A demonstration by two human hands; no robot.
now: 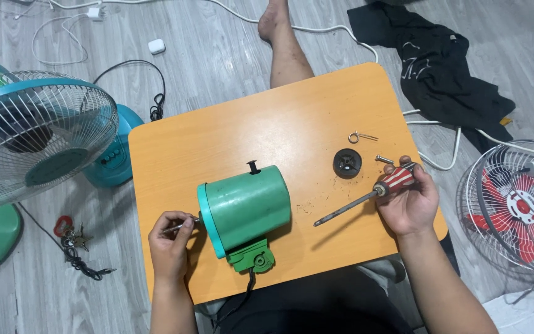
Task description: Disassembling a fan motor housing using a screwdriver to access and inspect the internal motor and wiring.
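Green moulded plastic motor housing [245, 210] lies on its side mid-surface, a smooth cylinder with a teal rim at its 9 o'clock end and a hinged green bracket [251, 258] at 6 o'clock. A small black knob [253, 167] sticks up at 12 o'clock, and a black cord [242, 297] trails off the near edge.

Judgement: probably heavy for its size if the motor is inside, with a stiff shell. The round, glossy body will roll and slip, so grip it across the barrel or by the bracket, not the knob.

Left hand [169, 244] is closed, fingertips pinching the thin steel shaft [183, 226] that pokes out at the housing's 9 o'clock end. The shaft is narrow and slick, a poor lifting point.

Right hand [410, 201] at 3 o'clock is wrapped around a screwdriver [366, 199]. Its handle is red and white striped plastic; the dark metal blade points toward the housing, tip resting on the surface.

Orange laminate surface [292, 124] is smooth with rounded corners and has fine dark grit near the blade tip. Loose parts at 1–2 o'clock of the housing:
- black round ribbed cap [347, 162]
- bent wire clip [361, 137]
- small screw [383, 159], just beside the right fingers

On the grey wood-look floor: a teal fan with wire grille [32, 136] at 9 o'clock, a red-bladed fan [517, 207] at 3 o'clock, and black cloth [446, 68] at 1 o'clock.
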